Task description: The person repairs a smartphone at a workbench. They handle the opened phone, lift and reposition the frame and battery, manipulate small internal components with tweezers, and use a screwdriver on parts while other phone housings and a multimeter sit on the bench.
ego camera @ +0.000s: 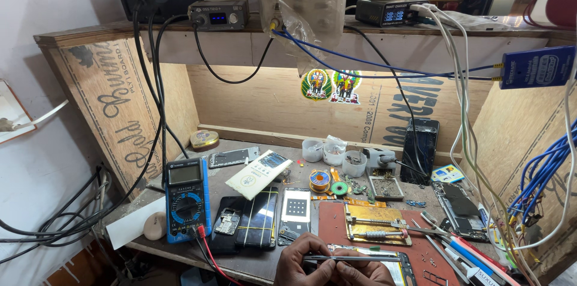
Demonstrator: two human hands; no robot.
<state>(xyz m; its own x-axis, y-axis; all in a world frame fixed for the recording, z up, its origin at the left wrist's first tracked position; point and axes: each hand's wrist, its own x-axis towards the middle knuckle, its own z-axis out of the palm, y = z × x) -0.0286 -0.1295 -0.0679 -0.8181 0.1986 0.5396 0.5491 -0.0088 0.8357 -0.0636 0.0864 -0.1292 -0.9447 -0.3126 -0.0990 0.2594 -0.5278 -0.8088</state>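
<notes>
My left hand (303, 262) and my right hand (363, 274) meet at the bottom edge of the head view. Together they pinch a thin metal strip, possibly tweezers (348, 258), held level between the fingertips. Under them lies an opened phone (393, 265) on a reddish-brown work mat (336, 220). Just beyond my left hand lies a phone with a lit white screen (296, 211). A brass-coloured board holder (375, 223) sits on the mat beyond my right hand.
A blue multimeter (187, 199) with a red lead stands at the left, beside dark phones and parts (257, 217). Small white cups (333, 154), solder spools (320, 179) and a black phone (421, 148) stand further back. Cables hang from the shelf (252, 27) and along the right.
</notes>
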